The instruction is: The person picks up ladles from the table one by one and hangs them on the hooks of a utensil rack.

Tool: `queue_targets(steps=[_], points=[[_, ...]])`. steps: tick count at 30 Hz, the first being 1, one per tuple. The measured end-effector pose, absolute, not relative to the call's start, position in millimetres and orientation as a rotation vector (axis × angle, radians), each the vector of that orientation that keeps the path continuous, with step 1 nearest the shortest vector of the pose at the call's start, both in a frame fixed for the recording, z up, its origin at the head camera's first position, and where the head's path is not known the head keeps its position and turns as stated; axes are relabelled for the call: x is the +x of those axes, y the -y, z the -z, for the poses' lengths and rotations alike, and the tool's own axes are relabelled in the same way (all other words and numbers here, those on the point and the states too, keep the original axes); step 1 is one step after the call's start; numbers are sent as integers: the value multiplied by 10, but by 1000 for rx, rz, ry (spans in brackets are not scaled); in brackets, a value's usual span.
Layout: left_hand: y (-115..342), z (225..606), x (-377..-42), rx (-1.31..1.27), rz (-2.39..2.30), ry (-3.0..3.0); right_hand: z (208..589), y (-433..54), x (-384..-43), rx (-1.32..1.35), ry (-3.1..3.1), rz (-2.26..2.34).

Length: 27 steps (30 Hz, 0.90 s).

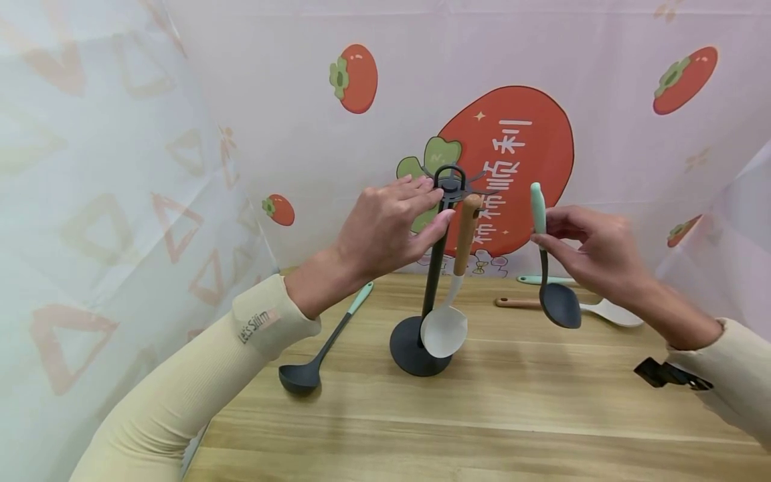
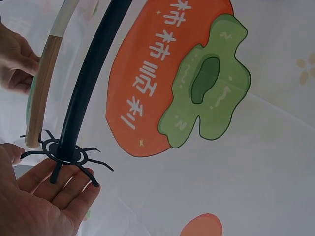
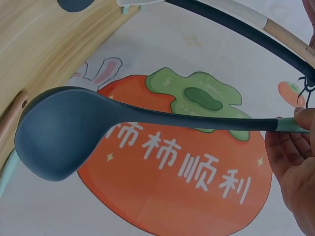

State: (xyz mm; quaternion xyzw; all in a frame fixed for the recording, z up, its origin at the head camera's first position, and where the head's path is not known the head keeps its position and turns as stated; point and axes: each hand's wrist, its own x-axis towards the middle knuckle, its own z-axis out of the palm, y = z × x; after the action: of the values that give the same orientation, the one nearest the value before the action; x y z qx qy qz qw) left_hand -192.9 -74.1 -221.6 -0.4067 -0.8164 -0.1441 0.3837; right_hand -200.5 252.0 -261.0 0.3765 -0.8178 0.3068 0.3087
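Note:
A black utensil stand (image 1: pixel 433 278) with a ring of hooks on top stands on the table. My left hand (image 1: pixel 391 224) rests against its top, fingers extended along the hooks and thumb at one hook's tip in the left wrist view. A white ladle (image 1: pixel 444 331) with a wooden handle hangs from the stand, bowl down. To the right, my right hand (image 1: pixel 602 251) pinches the mint handle of a dark grey serving spoon (image 3: pixel 61 132) between thumb and fingers. The spoon is held upright, bowl down, above the table and apart from the stand.
A dark ladle (image 1: pixel 301 376) with a mint handle lies on the wooden table (image 1: pixel 482 428), left of the stand. At the back right lie a white utensil (image 1: pixel 614 312) with a wooden handle and a mint handle (image 1: pixel 542 280). A persimmon-printed cloth (image 1: pixel 289 100) hangs behind.

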Motion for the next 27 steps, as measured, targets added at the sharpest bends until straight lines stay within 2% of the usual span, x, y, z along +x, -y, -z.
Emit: queue_targets(steps=[27], points=[[743, 2234, -1932, -1047, 401, 2063, 2680, -2225, -2102, 1005, 2155, -861]])
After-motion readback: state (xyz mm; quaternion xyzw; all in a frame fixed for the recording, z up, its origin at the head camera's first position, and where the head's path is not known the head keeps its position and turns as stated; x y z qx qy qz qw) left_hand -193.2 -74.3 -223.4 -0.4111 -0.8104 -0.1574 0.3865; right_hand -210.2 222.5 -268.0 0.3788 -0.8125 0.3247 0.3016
